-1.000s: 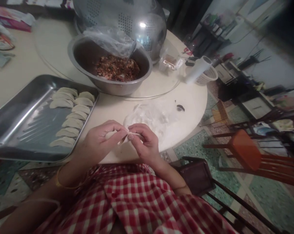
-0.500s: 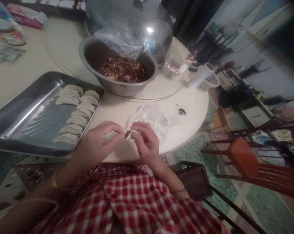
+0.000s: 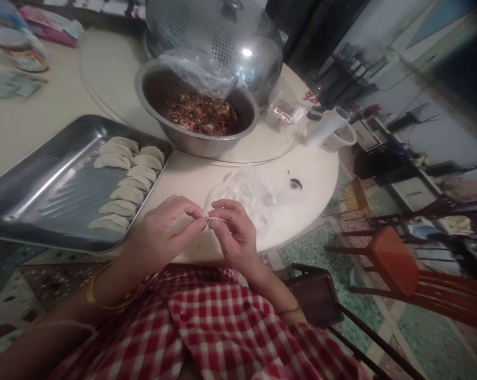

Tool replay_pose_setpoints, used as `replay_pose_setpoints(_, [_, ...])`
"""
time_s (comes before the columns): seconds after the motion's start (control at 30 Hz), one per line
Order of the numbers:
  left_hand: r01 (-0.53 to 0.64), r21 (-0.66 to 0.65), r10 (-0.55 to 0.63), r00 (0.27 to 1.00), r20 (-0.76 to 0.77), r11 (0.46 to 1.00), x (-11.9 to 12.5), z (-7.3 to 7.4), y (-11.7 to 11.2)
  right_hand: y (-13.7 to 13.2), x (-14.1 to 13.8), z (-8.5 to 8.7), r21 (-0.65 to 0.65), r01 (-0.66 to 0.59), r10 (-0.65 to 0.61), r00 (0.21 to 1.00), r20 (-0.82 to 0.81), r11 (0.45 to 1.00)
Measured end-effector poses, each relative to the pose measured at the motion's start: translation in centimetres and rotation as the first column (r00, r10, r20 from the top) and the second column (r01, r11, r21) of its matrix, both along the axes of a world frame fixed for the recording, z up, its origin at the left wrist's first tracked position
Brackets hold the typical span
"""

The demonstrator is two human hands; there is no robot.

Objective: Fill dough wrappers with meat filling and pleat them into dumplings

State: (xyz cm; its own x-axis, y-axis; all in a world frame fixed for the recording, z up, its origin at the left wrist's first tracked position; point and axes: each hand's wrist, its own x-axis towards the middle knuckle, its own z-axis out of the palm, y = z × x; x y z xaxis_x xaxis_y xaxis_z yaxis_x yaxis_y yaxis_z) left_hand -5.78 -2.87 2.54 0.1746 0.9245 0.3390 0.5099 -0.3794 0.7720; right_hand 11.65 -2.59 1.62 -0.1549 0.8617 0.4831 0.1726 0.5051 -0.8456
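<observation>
My left hand (image 3: 159, 235) and my right hand (image 3: 232, 232) meet over the near edge of the round table (image 3: 32, 121), both pinching one small pale dumpling (image 3: 204, 221) between thumbs and fingertips. Most of the dumpling is hidden by my fingers. Left of my hands lies a metal tray (image 3: 44, 184) with several folded dumplings (image 3: 127, 177) in two rows along its right side. Beyond my hands stands a steel bowl (image 3: 194, 140) of brown minced filling (image 3: 202, 112) with a spoon handle in it. A clear plastic bag of wrappers (image 3: 250, 192) lies just behind my right hand.
A large steel colander (image 3: 222, 31) stands behind the bowl. A white roll and small basket (image 3: 333, 132) sit at the table's right edge. Packets (image 3: 20, 47) lie at the far left. Right of the table are a dark stool (image 3: 317, 295) and an orange-seated chair (image 3: 397, 258).
My fingers have kept working along the dumpling's edge, closing up the gap seen half a second ago. The view has drifted slightly, so the table things sit a little further right.
</observation>
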Motion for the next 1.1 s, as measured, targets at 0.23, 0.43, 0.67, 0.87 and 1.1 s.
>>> replay_pose_setpoints(0.23, [0.007,0.030,-0.009,0.998,0.059,1.000,0.1,0.3,0.0,-0.1,0.2,0.4,-0.047,-0.074,0.073,0.997,-0.017,0.996])
replay_pose_setpoints(0.43, [-0.005,-0.048,0.009,0.995,0.096,0.999,0.1,0.6,0.0,-0.1,0.0,0.7,-0.130,-0.049,0.046,0.999,-0.029,0.990])
replay_pose_setpoints(0.67, [0.069,0.048,-0.072,0.995,0.066,0.996,0.1,0.3,-0.3,0.1,-0.3,0.5,-0.115,0.015,-0.026,0.995,-0.101,0.993])
replay_pose_setpoints(0.87, [-0.003,0.284,0.016,0.999,-0.045,0.959,0.7,0.6,-0.5,0.0,-0.4,0.6,-0.076,0.005,-0.011,0.996,-0.083,0.997])
replay_pose_setpoints(1.1, [-0.043,0.353,0.078,0.993,-0.085,0.935,1.3,0.6,-0.3,0.4,-0.5,0.5,0.038,0.057,-0.056,0.998,-0.035,0.998])
